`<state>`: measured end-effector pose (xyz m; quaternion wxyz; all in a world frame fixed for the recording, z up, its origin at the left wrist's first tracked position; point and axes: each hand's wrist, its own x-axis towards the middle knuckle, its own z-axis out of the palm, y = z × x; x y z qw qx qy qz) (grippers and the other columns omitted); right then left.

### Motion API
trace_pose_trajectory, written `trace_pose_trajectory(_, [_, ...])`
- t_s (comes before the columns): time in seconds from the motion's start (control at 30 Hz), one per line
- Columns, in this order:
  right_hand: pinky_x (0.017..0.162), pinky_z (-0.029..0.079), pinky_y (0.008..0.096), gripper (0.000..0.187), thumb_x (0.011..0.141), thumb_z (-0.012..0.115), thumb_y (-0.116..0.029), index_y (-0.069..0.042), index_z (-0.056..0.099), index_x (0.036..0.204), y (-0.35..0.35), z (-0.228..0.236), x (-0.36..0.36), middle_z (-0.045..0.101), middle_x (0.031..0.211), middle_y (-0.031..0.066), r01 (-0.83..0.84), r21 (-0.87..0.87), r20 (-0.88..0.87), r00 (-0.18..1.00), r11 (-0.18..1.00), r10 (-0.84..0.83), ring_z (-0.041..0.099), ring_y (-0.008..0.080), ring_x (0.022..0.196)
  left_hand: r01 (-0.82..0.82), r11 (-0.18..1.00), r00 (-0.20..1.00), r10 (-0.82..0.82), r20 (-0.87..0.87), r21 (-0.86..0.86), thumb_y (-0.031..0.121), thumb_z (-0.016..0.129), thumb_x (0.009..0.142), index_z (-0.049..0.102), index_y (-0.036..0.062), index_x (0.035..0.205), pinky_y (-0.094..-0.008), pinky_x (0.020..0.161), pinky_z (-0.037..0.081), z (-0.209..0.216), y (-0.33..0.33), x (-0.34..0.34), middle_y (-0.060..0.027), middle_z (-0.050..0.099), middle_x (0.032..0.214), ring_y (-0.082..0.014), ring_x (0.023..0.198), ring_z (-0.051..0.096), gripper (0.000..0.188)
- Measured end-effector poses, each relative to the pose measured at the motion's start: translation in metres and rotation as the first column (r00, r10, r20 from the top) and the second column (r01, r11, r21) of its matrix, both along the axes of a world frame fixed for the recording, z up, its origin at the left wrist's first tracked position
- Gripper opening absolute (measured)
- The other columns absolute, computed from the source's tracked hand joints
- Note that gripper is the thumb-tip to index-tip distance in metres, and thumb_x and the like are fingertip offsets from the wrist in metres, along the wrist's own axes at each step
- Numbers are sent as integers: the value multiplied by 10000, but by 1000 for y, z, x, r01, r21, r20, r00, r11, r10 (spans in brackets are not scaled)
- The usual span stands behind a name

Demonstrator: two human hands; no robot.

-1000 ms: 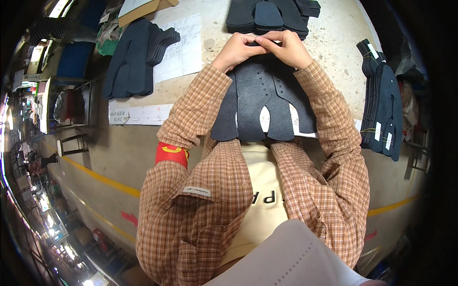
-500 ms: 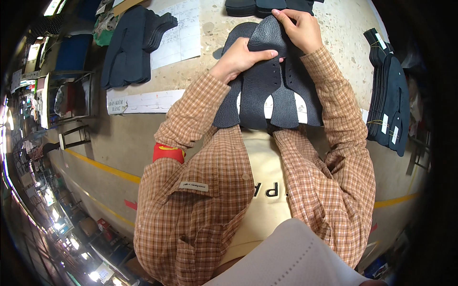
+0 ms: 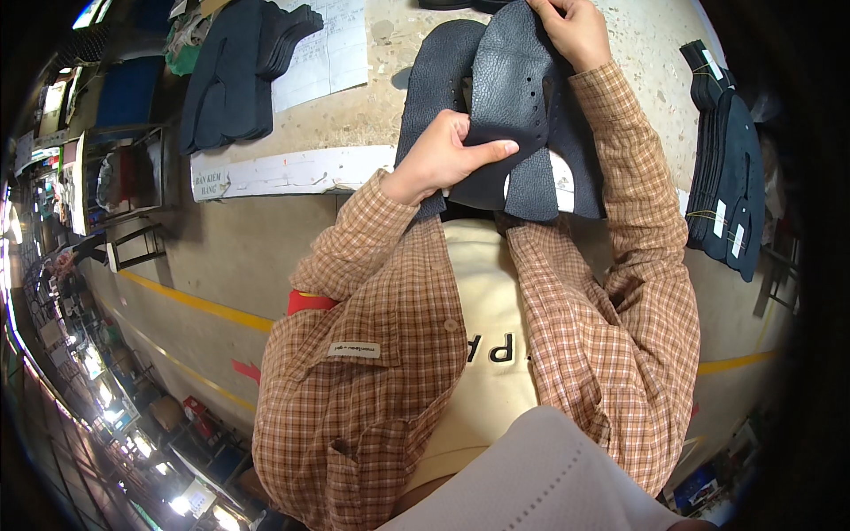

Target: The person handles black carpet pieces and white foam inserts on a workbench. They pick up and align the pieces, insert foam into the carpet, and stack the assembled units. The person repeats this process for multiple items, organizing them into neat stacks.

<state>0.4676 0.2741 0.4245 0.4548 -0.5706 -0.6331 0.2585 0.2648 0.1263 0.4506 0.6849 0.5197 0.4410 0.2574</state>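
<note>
Head view: our left hand (image 3: 443, 159) pinches the leather (image 3: 513, 66) at the edge of the table (image 3: 385, 53), thumb on top; our right hand (image 3: 574, 31) pinches its far end. This piece seems midway; whether the left stack (image 3: 232, 75) is done, we cannot tell.

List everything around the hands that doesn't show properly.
Head view:
- Right hand: fingertips cut off by the top edge.
- Left hand: most fingers hidden behind the black leather piece.
- Far dark stack: mostly beyond the top edge.
- White sheet: marks too small to read.
</note>
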Motion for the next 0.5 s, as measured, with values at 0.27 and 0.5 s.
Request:
trace_pose_trajectory(0.27, [500, 377, 324, 419, 903, 639, -328, -11, 602, 631, 9, -8, 11, 506, 505, 7, 58, -2, 52, 997, 998, -58, 440, 88, 489, 82, 996, 982, -86, 166, 29, 65, 624, 925, 660, -78, 1117, -303, 896, 545, 3, -30, -9, -142, 709, 1051, -164, 976, 675, 242])
trace_pose_trajectory(0.5, [530, 408, 323, 428, 901, 641, -355, 6, 632, 671, 12, -14, 11, 544, 533, 26, 76, 2, 71, 995, 997, -76, 479, 91, 522, 103, 994, 995, -103, 20, -22, 105, 654, 917, 680, -78, 1056, -240, 769, 535, -7, -56, -26, -116, 726, 991, -101, 871, 662, 231])
